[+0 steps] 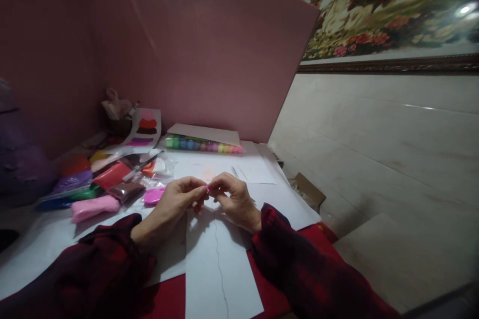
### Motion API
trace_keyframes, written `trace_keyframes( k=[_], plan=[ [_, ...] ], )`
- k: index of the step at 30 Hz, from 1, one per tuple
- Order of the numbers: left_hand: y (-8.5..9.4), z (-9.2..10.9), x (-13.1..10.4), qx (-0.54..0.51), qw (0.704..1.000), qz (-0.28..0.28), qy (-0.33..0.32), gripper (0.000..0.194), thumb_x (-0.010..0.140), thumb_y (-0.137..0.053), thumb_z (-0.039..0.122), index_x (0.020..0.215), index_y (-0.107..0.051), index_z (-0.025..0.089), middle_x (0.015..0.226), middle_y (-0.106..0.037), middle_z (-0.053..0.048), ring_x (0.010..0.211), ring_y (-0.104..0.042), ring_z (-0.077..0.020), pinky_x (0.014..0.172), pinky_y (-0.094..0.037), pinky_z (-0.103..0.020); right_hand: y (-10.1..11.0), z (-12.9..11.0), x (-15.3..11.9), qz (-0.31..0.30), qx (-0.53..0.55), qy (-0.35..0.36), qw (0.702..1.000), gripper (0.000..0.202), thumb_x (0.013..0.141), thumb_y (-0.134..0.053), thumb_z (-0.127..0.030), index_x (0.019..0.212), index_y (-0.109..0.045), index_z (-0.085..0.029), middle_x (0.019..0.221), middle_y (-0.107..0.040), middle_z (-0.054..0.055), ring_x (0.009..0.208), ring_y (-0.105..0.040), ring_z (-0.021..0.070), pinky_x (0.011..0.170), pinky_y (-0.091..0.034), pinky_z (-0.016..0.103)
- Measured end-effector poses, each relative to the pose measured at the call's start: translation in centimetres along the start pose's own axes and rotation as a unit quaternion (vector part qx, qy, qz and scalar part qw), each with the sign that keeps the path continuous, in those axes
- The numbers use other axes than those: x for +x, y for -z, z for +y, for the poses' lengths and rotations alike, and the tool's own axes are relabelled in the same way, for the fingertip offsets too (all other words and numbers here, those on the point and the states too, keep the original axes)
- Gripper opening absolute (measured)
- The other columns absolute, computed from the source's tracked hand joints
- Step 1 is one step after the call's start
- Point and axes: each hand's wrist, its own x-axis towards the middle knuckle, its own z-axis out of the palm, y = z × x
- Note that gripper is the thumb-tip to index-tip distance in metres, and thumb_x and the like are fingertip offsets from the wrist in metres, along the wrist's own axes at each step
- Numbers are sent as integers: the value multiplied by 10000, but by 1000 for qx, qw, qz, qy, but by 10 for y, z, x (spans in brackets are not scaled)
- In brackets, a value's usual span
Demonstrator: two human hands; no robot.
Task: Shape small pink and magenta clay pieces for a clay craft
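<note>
My left hand (pixel 183 199) and my right hand (pixel 235 202) meet above a white paper strip, fingertips pinched together. Between them shows a tiny bit of bright pink modelling clay (pixel 208 188), mostly covered by the fingers. Beneath the hands the white paper (pixel 209 269) carries a wavy dark line running lengthwise. Just left of my left hand lies a magenta clay packet (pixel 153 196). A pen-like tool (pixel 235 173) rests on the paper beyond my right hand.
Several bagged clay packs, among them a red one (pixel 112 175) and a light pink one (pixel 95 208), crowd the left side. A long pack of coloured balls (pixel 204 145) lies at the back under a white sheet. A cardboard box (pixel 310 189) stands low at the right.
</note>
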Motion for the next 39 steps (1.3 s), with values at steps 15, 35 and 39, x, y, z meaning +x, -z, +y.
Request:
trace_keyframes(
  k=[15, 35, 39],
  plan=[
    [2, -1, 2, 20, 997, -62, -40, 285, 674, -781, 287, 917, -727, 149, 679, -701, -32, 497, -541, -102, 469, -435, -225, 13, -3, 6, -156, 376, -349, 844, 398, 725, -743, -465, 846, -524, -156, 544, -550, -63, 377, -437, 40, 329, -349, 135],
    [2, -6, 4, 159, 982, 22, -96, 271, 617, -784, 289, 634, -545, 162, 555, -513, 58, 480, -449, -79, 441, -332, -200, 0, -2, 3, -70, 173, -204, 961, 344, 711, -733, -443, 768, -573, -144, 616, -574, -35, 396, -517, 66, 350, -407, 178],
    [3, -6, 4, 178, 978, 23, -103, 247, 626, -777, 288, 640, -568, 158, 580, -533, 43, 536, -473, -96, 489, -359, -214, 1, 0, 3, -76, 183, -223, 954, 343, 723, -721, -452, 765, -570, -147, 558, -553, -46, 385, -510, 74, 350, -398, 180]
  ],
)
